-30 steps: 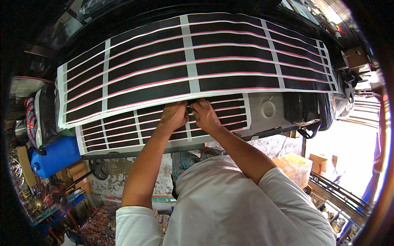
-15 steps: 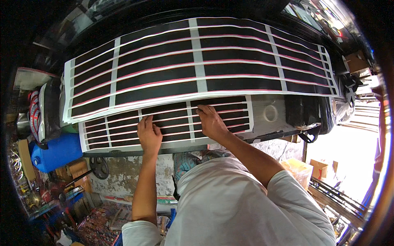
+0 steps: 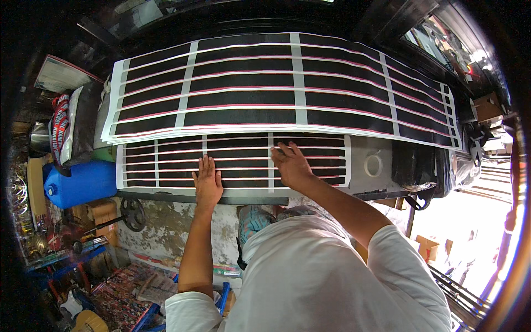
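Observation:
A long sheet (image 3: 243,169) printed with black panels, white and red lines and pale cross strips lies on the grey bench top (image 3: 362,174). My left hand (image 3: 208,183) rests flat on its near part, fingers stretched out and pointing away from me. To the right, my right hand (image 3: 292,166) lies over the same sheet with fingers spread, beside a pale cross strip. Neither hand holds anything. Just beyond, a stack of larger sheets (image 3: 238,82) with the same pattern overlaps the far edge of the smaller one, hiding that edge.
A tape roll (image 3: 374,164) lies right of the sheet, with black plastic bags (image 3: 412,166) past it. A blue plastic jerrycan (image 3: 83,183) stands at the left. Below the bench edge is a dark handwheel (image 3: 133,214). Dark framing (image 3: 404,22) runs along the far side.
The smaller sheet, tilted before, now lies straighter along the bench. My fingers have gone from bent to stretched out and spread. The whole view has shifted and turned slightly.

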Tool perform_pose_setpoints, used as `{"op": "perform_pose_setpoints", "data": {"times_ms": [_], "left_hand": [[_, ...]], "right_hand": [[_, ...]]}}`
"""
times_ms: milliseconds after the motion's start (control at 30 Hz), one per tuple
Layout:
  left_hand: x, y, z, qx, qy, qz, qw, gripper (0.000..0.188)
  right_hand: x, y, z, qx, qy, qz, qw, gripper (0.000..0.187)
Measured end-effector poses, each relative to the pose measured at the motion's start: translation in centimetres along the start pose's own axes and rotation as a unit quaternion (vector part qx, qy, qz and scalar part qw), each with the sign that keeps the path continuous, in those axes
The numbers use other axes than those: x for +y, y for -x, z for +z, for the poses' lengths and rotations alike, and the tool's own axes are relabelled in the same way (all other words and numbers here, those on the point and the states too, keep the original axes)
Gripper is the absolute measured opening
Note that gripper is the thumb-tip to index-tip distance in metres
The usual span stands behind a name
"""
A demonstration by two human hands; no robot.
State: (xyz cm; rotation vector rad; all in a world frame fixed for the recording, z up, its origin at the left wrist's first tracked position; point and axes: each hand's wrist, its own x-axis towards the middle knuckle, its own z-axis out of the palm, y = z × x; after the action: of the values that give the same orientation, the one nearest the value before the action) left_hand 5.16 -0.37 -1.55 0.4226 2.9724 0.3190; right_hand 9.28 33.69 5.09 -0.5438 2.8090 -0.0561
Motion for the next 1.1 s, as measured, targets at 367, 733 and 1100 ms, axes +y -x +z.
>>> {"op": "perform_pose_setpoints", "data": {"times_ms": [367, 733, 1100], "left_hand": [[0.5, -1.7, -2.4, 0.001, 0.032, -0.008, 0.999, 0.055], [0.9, -6.7, -2.5, -0.012, -0.031, -0.047, 0.998, 0.061], [1.3, -6.6, -2.8, -0.068, -0.032, -0.061, 0.995, 0.063]], "right_hand": [[4.2, 4.3, 2.6, 0.138, -0.186, 0.128, 0.964, 0.042], [16.0, 10.4, 8.2, 0.318, -0.163, 0.418, 0.835, 0.029], [16.2, 6.4, 8.1, 0.106, -0.176, 0.514, 0.833, 0.061]]}}
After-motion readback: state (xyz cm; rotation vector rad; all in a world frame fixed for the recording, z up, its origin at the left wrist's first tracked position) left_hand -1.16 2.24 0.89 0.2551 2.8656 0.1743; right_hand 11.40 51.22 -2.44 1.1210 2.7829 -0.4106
